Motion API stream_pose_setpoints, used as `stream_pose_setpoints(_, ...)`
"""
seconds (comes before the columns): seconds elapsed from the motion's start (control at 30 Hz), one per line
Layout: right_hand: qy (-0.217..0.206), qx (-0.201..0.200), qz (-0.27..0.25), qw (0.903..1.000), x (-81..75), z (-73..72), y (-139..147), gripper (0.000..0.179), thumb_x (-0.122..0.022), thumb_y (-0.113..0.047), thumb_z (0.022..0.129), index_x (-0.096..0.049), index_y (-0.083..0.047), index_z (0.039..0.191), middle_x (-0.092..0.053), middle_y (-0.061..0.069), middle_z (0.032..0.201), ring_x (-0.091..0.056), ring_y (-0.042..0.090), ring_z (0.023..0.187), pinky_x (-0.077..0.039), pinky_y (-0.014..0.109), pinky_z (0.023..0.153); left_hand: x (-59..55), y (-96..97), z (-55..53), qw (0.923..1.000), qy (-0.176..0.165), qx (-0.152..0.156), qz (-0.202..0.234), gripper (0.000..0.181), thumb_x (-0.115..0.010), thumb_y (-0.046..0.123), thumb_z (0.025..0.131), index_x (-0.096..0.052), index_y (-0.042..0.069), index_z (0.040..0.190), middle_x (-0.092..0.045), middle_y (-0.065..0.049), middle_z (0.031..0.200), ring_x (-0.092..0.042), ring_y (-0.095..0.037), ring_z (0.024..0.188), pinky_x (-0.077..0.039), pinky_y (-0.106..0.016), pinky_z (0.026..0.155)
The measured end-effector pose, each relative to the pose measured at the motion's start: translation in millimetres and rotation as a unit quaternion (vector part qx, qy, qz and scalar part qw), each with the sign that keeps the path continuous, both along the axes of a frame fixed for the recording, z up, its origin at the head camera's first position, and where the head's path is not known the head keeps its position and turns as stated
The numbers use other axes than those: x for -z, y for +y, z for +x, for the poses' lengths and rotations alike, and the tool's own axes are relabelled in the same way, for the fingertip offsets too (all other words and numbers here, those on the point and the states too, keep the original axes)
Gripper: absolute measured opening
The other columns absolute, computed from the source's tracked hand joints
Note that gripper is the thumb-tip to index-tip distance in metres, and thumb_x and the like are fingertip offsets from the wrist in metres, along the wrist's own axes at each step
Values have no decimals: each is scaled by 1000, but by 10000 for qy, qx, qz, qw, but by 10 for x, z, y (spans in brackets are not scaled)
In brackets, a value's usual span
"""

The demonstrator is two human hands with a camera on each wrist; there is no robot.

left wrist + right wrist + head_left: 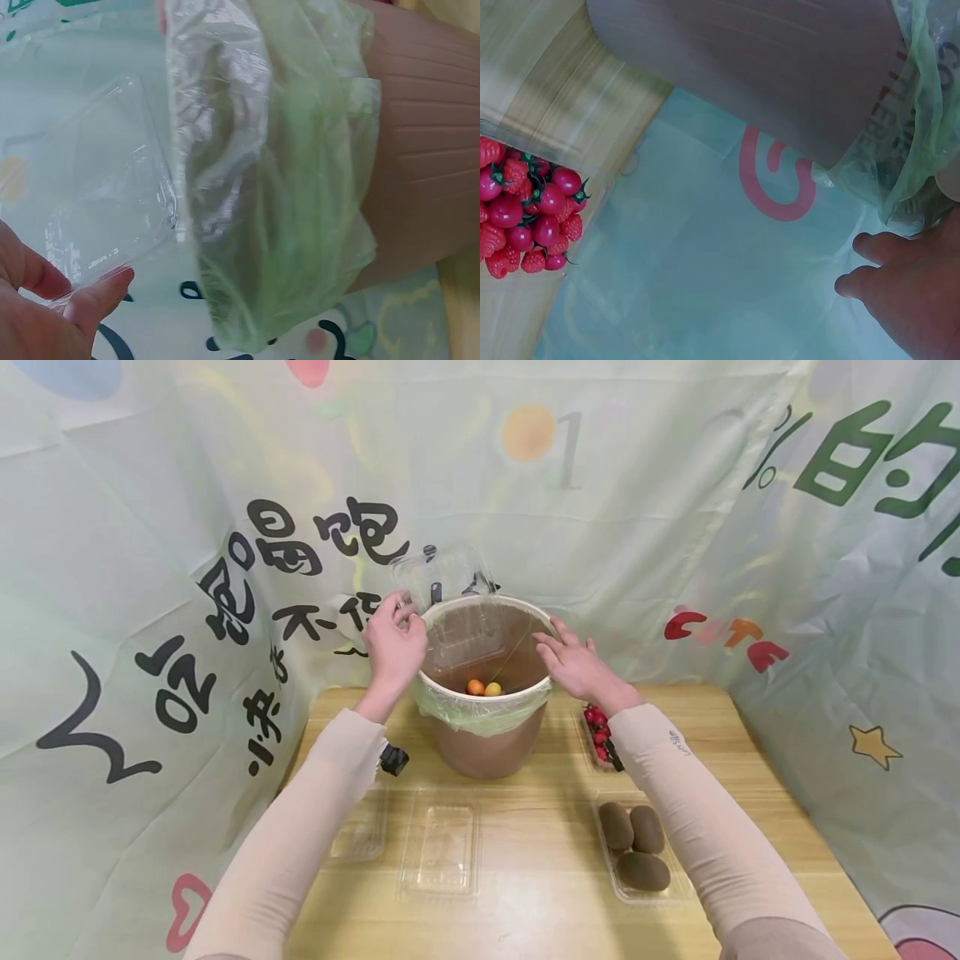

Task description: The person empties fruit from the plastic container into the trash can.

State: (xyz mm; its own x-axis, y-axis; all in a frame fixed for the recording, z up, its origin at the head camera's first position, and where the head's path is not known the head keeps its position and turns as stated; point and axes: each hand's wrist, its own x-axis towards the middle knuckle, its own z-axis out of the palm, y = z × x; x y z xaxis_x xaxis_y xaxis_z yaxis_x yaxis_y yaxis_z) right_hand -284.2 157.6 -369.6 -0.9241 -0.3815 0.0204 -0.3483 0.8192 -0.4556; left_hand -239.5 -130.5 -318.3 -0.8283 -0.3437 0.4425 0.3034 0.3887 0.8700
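Observation:
Pinched at its edge by my left hand [396,639] is a clear plastic box [112,187], tilted over the far left rim of a brown bin [483,747]. A pale green bag [300,165] lines the bin and folds over its rim. Inside the bin lie a small round orange fruit [476,687] and a yellow one [492,689]. My right hand [576,664] is at the right rim with its fingers loosely extended, close to the bag; contact cannot be made out.
On the wooden table, a box of red tomatoes and raspberries [532,210] and a clear tray with three kiwis [643,870] stand to the right. Clear plastic trays [441,852] lie front left. Printed cloth [637,527] encloses the table's back and sides.

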Motion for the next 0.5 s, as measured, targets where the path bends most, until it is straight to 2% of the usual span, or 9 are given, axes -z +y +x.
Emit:
stream_pose_setpoints(0.13, -14, -10, 0, 10000, -1, -4, 3, 63, -19, -47, 114, -32, -14, 167, 2, 12, 179, -5, 39, 165, 4, 73, 127, -63, -1, 84, 9997, -126, 188, 54, 42, -57, 1, 94, -67, 1, 135, -77, -20, 121, -80, -38, 85, -57, -14, 57)
stream_pose_setpoints(0.33, -7, -13, 0, 10000, 13, -23, 6, 64, -18, -48, 114, -31, -15, 167, 3, 12, 179, -6, 39, 165, 4, 73, 127, -147, 27, 263, 9967, -323, 726, 146, 45, -55, -2, 93, -65, 0, 137, -75, -24, 124, -78, -43, 81, -61, -22, 57)
stream_pose_setpoints(0.5, -22, -30, -25, 10000, 13, -20, 15, 65, -17, -49, 113, -30, -15, 167, 3, 13, 179, -7, 41, 164, 5, 73, 127, -144, 60, 442, 9918, -491, 1175, 131, 45, -56, -2, 96, -62, -1, 140, -74, -26, 125, -78, -44, 86, -62, -24, 59)
